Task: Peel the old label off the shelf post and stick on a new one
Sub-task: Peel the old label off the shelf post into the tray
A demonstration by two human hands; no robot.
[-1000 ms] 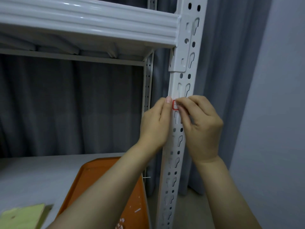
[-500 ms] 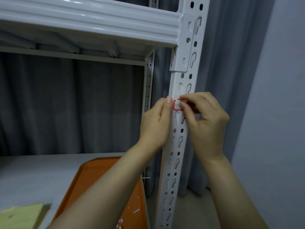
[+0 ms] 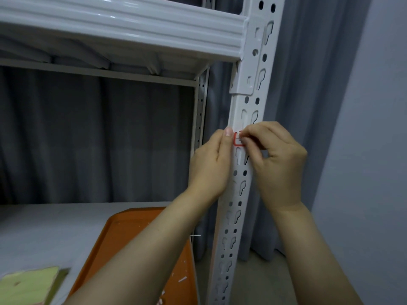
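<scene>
On the lower shelf [image 3: 44,227] at far left lies one yellow-green pad [image 3: 28,285], and beside it one orange tray [image 3: 132,234] with a few white scraps [image 3: 182,279] on it. Behind stands one rear post [image 3: 200,128], and one white beam [image 3: 121,27] runs overhead. The left hand [image 3: 209,166] holds the front shelf post [image 3: 235,106] at its left edge, thumb upright just beside the single red-bordered label [image 3: 237,140]. This label sits on the post's front face, between the two hands. The right hand [image 3: 277,164], fingers curled, pinches the label's right side with thumb and forefinger.
</scene>
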